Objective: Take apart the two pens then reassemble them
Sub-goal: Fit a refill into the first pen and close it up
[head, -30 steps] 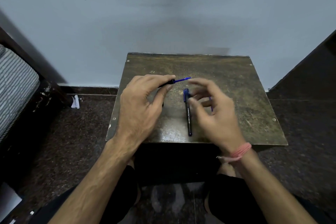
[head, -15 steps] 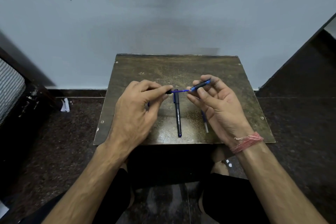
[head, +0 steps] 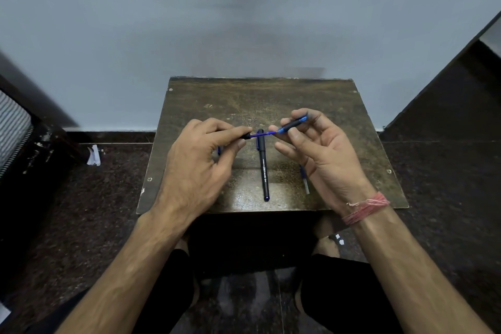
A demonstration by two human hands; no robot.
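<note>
A whole black pen (head: 264, 168) with a blue clip lies lengthwise in the middle of the small brown table (head: 271, 100). Above it, my left hand (head: 198, 168) pinches the black barrel of the second pen, mostly hidden in the fist. A thin blue refill (head: 264, 134) sticks out of the barrel towards the right. My right hand (head: 317, 154) holds a short black and blue grip piece (head: 294, 124) at the refill's tip. Another blue pen part (head: 304, 179) lies on the table, partly hidden under my right hand.
The table stands against a pale wall on a dark speckled floor. A dark cabinet edge (head: 447, 84) rises at the right. A striped surface (head: 13, 127) and scraps of white paper (head: 94, 156) are at the left. My knees sit just below the table's front edge.
My right hand picked up the grip piece and brought it to the tip of the refill held by my left hand. The camera view shifted, so the table sits more centred.
</note>
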